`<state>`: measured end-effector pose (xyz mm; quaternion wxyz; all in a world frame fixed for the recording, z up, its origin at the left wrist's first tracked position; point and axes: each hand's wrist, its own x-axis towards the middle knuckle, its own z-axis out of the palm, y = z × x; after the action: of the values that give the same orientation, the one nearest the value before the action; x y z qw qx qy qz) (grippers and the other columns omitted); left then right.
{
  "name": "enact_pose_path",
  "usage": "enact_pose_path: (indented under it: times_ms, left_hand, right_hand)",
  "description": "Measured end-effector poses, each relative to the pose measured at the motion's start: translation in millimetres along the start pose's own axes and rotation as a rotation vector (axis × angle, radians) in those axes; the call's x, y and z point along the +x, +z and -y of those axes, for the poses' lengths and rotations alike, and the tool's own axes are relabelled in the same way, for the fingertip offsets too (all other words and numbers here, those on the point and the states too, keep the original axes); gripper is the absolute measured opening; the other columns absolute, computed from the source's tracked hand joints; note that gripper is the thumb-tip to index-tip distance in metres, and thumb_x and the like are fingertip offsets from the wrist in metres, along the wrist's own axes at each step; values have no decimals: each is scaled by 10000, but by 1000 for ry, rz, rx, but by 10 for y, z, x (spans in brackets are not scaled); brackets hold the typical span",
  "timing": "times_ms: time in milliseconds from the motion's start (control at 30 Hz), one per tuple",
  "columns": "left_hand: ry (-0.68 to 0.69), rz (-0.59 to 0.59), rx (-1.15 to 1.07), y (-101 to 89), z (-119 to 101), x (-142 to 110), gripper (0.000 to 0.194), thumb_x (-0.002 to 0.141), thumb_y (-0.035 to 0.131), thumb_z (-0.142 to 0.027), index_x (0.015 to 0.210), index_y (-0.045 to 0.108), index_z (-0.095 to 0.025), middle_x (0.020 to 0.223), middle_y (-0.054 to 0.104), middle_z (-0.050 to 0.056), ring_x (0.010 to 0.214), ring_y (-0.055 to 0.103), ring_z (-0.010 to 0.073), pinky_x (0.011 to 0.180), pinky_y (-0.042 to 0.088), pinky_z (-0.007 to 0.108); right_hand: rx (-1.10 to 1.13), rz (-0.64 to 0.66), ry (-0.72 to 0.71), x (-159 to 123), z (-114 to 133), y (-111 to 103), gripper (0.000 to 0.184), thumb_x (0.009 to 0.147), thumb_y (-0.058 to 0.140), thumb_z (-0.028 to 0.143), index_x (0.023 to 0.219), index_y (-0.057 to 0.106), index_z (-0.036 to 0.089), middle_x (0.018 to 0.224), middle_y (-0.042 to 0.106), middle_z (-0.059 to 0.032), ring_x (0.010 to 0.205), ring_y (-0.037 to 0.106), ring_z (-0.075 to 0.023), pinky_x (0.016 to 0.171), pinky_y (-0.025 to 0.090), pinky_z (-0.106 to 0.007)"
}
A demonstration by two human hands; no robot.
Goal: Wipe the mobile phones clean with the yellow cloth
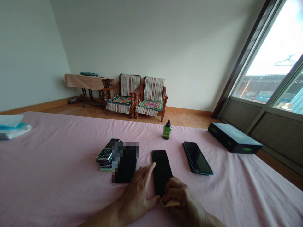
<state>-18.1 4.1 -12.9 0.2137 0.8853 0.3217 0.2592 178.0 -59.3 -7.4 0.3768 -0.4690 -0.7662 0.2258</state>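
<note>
The left hand (138, 191) is positioned at the lower centre of the frame. Its forearm enters from the bottom edge, left of centre, and is angled up and to the right. The back of the hand faces up. The index finger extends forward, its tip at the upper part of the left long edge of the black phone (162, 167). The thumb points right, its tip at the lower left corner of the same phone. Thumb and index finger are spread wide, with the left long edge between them; how hard they press cannot be told.

The right hand (180, 197) is positioned at the lower centre, right of the left hand. Its forearm enters from the bottom edge and is angled up and to the left. The fingers are curled inward, knuckles up, and are closed around a yellow pad (174, 203), which protrudes below them. The curled fingers overlap the lower right part of the phone. Whether the pad contacts the glass is hidden by the hand.

The phone lies flat, dark face up, on the pink sheet (59, 176), at the centre of the lower half of the frame, its long axis nearly upright. A stack of keypad phones (107, 154) lies left of centre; a second large phone (199, 159) lies right of centre. A green bottle (167, 130) stands above the black phone in the frame.
</note>
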Motion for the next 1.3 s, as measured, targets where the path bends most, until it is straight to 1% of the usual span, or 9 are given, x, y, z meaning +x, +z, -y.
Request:
enact_pose_path:
  times_ms: [100,233,400,500,633,867,933,1067,1300]
  left_hand:
    - [-10,9,-29,-1,-6,7,1035,678,726,-136,1458,56,-257,1406,414,125,1293,391,297,1084,331,511]
    - [-39,17,-25,-31,-44,16,1118,666,745,-125,1452,-36,-280,1446,356,140,1324,349,320,1085,317,540]
    - [-56,16,-4,-16,-43,8,1126,660,754,-135,1451,-35,-279,1448,352,148,1333,337,333,1089,314,543]
    - [-80,33,15,-1,-35,8,1122,661,748,-127,1450,-38,-266,1485,283,172,1368,267,347,1101,279,566]
    - [-94,42,12,11,-19,14,1135,660,747,-124,1452,-54,-270,1510,228,177,1386,219,354,1095,264,598]
    - [-37,-34,-42,27,7,21,940,704,744,-202,1449,171,-221,1412,396,146,1317,362,319,1087,327,533]
    - [-40,-15,-51,6,-24,24,819,709,746,-211,1402,308,-207,1368,442,128,1287,405,298,1083,354,486]
    - [-57,65,-46,-53,-121,26,583,715,709,-140,1260,514,-209,1337,477,94,1251,452,265,1075,380,429]
    - [-34,58,-98,-104,-195,45,569,707,664,-90,1248,527,-204,1292,521,76,1213,485,231,1075,384,396]
  right_hand:
    - [72,-59,54,222,-41,-21,308,669,535,-40,719,723,197,808,599,-27,741,574,-144,640,458,-239]
    - [-20,-264,111,752,-357,-7,372,670,459,-50,785,724,184,809,608,-36,774,578,-156,712,465,-271]
    - [-38,-245,53,1181,-635,59,389,671,458,-49,797,739,188,804,613,-41,775,574,-163,745,459,-292]
    - [-42,-198,10,1126,-608,61,387,665,476,-54,797,745,191,791,611,-41,788,568,-169,745,454,-292]
    - [-39,-125,-21,776,-417,28,386,688,498,-47,824,749,213,823,607,-39,814,565,-164,724,445,-273]
    - [25,63,38,168,51,-78,335,693,551,-44,785,744,213,824,604,-37,795,573,-149,688,433,-242]
    - [37,26,105,141,90,-126,350,665,530,-54,755,742,209,801,612,-33,765,584,-147,658,432,-235]
    - [4,-244,332,260,34,-163,362,635,460,-39,704,735,187,736,619,-30,687,596,-149,610,423,-241]
    - [134,-305,393,451,-38,-49,314,624,479,37,716,744,178,746,654,-36,700,614,-172,622,431,-261]
